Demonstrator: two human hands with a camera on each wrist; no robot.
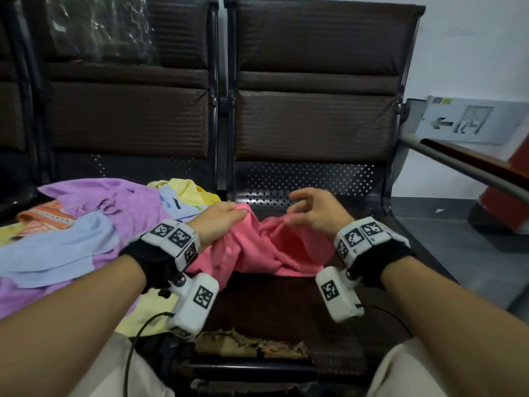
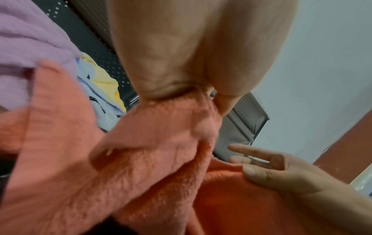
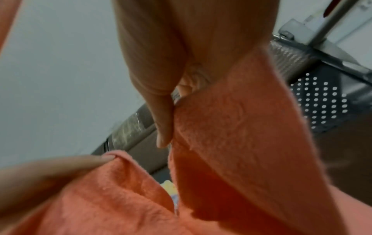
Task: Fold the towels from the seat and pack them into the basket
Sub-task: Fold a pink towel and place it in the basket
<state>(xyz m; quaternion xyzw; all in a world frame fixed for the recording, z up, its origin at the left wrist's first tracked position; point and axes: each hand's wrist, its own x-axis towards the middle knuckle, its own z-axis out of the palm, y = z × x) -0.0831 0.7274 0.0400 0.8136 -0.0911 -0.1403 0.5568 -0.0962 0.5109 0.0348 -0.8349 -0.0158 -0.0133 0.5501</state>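
A pink towel hangs bunched between both hands above the right seat. My left hand grips one gathered edge of it in curled fingers; in the left wrist view the cloth runs out from under the palm. My right hand pinches another edge between thumb and fingers, the other fingers spread loosely. In the right wrist view the thumb presses against the towel. No basket is in view.
A loose pile lies on the left seat: a purple towel, a light blue one, a yellow one and an orange striped one. The right cushion's front edge is torn. A metal rail slants at the right.
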